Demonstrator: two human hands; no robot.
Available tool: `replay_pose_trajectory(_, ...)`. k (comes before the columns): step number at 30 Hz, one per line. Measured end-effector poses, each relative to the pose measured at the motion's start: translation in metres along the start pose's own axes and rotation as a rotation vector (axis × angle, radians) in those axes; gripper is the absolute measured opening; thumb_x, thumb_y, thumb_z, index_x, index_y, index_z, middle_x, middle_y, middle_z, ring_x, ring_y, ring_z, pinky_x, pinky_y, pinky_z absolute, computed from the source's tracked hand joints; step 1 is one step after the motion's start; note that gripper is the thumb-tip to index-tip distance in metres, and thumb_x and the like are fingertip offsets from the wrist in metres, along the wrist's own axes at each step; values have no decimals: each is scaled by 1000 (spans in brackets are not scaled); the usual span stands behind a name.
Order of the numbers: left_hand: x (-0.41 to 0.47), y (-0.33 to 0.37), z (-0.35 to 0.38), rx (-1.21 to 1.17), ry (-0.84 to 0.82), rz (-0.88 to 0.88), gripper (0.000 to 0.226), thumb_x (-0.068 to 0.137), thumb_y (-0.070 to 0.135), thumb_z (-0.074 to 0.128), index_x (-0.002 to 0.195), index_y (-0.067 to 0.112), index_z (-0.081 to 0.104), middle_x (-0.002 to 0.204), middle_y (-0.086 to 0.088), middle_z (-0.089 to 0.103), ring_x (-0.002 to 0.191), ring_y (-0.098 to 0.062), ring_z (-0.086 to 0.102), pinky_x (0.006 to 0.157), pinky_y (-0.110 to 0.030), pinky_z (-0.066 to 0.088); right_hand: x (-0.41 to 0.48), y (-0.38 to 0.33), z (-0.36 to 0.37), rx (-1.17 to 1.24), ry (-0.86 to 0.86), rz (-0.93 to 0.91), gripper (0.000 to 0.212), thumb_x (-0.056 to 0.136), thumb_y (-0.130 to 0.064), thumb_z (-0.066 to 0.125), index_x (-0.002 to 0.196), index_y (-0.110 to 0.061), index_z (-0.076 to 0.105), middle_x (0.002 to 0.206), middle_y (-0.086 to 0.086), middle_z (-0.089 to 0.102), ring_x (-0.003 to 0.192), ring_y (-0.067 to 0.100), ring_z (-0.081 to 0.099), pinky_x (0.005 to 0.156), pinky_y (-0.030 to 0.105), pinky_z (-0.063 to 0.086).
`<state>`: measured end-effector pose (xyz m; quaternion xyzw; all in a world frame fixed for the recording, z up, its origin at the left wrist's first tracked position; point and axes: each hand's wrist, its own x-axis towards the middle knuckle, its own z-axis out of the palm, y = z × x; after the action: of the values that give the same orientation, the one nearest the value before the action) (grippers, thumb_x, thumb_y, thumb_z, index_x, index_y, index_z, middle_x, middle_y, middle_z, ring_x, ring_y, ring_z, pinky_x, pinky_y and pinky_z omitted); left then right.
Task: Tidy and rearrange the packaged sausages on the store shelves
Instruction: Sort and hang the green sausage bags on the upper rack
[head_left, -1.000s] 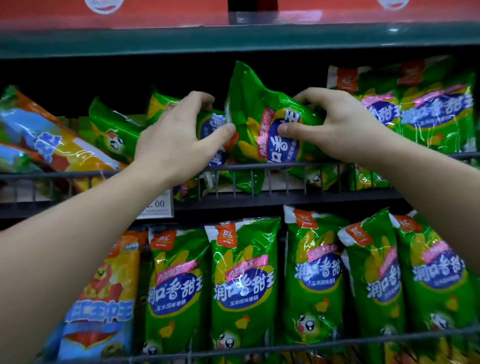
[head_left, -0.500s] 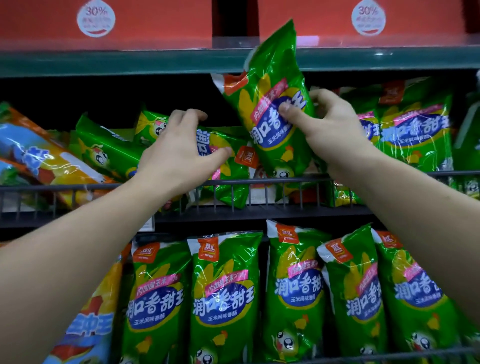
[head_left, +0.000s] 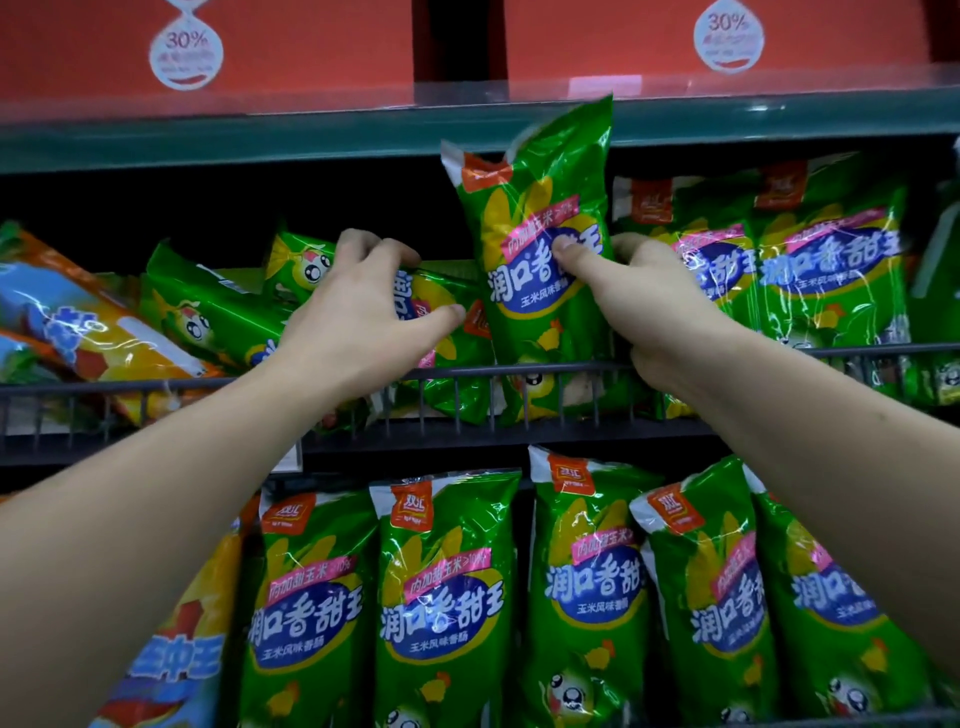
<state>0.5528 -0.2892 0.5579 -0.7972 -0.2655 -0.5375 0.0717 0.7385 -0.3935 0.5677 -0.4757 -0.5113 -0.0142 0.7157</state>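
Note:
My right hand (head_left: 644, 306) grips a green sausage pack (head_left: 540, 208) and holds it nearly upright on the middle shelf, its top leaning slightly right, my thumb pressed on its blue label. My left hand (head_left: 358, 306) is closed over a green pack lying on its side (head_left: 441, 317) just left of the upright one. More green packs (head_left: 208, 312) lie toppled further left. Two upright green packs (head_left: 826, 260) stand to the right of my right hand.
A wire rail (head_left: 519, 371) fronts the middle shelf. Orange and blue packs (head_left: 88, 332) lie slanted at the far left. The lower shelf holds a row of upright green packs (head_left: 441, 597). Red boxes (head_left: 727, 41) with 30% stickers sit on the top shelf.
My right hand has turned the green pack from tilted to nearly upright and raised it. My left hand has stayed on the lying pack. The view has shifted upward.

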Motion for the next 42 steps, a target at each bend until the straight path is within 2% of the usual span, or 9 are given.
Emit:
replay_pose_trajectory(4,0,1,1,16,5,13,60,84,56,63,133,25,46,140,4,32,126,-19,45,100,-44,45,2,-6,-1,-60,-30,142,73,65,-56,70,121,-11,56,122,10,65,113,34,61,102,56,45)
replay_pose_trajectory(6,0,1,2,24,8,18,60,84,56,63,133,25,46,138,3,33,126,-20,45,99,-45,46,3,-9,-3,-78,-40,184,79,66,-58,66,128,-11,52,128,11,61,118,36,58,103,57,42)
replay_pose_trajectory(10,0,1,2,37,-4,22,59,85,54,64,134,25,46,137,2,33,123,-22,48,97,-47,48,8,-8,-15,-275,19,155,55,96,-50,52,131,-7,50,118,6,53,106,28,52,87,32,37)
replay_pose_trajectory(13,3,-1,2,72,-10,28,60,85,52,64,136,27,46,137,3,33,122,-22,48,95,-47,49,1,-7,-19,-441,39,63,43,99,-50,48,90,-8,51,80,5,45,70,21,44,60,33,32)
replay_pose_trajectory(15,6,-1,3,111,-7,37,61,84,49,66,138,28,46,136,2,34,124,-24,45,94,-46,49,-4,-5,-18,-525,65,5,43,97,-50,51,79,-12,42,72,3,40,64,20,39,54,34,26)
replay_pose_trajectory(20,17,-5,3,287,-34,76,66,81,43,68,141,31,45,139,0,40,126,-29,31,98,-46,39,-10,5,-23,-640,169,-244,50,94,-43,61,128,-9,46,98,4,52,85,20,47,69,28,32)
replay_pose_trajectory(29,29,-8,1,446,-106,96,65,78,61,68,128,26,47,138,-2,51,138,-29,30,114,-66,11,-10,13,-26,-568,177,-279,52,93,-41,63,132,-13,44,97,1,52,78,14,51,72,27,36)
replay_pose_trajectory(36,27,-5,-3,516,-64,124,60,80,65,63,122,25,45,132,-3,56,128,-31,42,106,-74,21,-7,16,-29,-469,214,-274,48,91,-39,66,130,-19,46,85,-6,50,72,5,50,55,14,37)
replay_pose_trajectory(42,30,-3,-23,253,137,-49,56,83,61,64,116,20,44,105,-9,55,116,-37,50,100,-66,37,-6,14,-29,-471,212,-247,50,92,-38,65,131,-18,43,109,4,52,83,14,54,70,25,36)
